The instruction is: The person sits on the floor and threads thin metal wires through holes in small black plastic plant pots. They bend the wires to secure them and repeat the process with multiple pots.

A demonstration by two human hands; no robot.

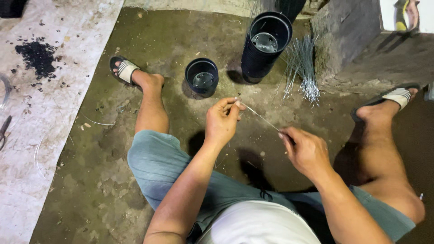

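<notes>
A thin length of wire (258, 116) is stretched in the air between both hands, above the bare concrete floor (104, 180) between the seated person's spread legs; the left hand (222, 121) pinches its upper end between thumb and fingertips, closed tight on it, while the right hand (306, 151) is curled shut around the lower end, so the strand looks taut and straight. Just beyond, toward the floor's far edge, a single black plastic pot (201, 77) sits upright within arm's reach; beside it a tall stack of black pots (265, 45) tilts slightly; a loose bundle of wires (302, 70) leans against the concrete step (343, 36) at the far right, seemingly kept handy. Black scraps (38, 56) lie on the pale slab (27, 135) along the left edge.
</notes>
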